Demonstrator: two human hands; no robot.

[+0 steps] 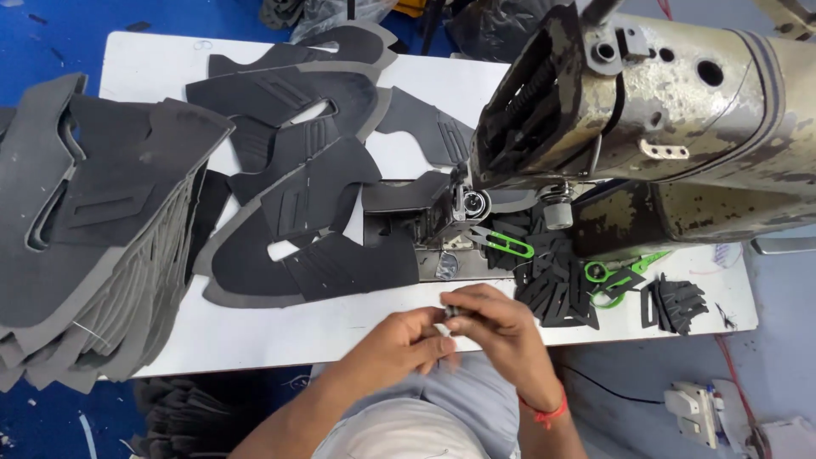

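Observation:
My left hand (410,338) and my right hand (497,327) meet at the near edge of the white table (280,327). Together they pinch a small dark and white object (447,318); it is too small to tell what it is. Just beyond the fingers lie black and grey cut shoe pieces (314,255) under the needle area (470,206) of a worn sewing machine (663,110). A red thread band (548,414) circles my right wrist.
A tall stack of grey-black cut pieces (93,221) fills the table's left side. A green thread snip (503,243), green scissors (620,274) and small black strips (676,302) lie at the right. The floor is blue.

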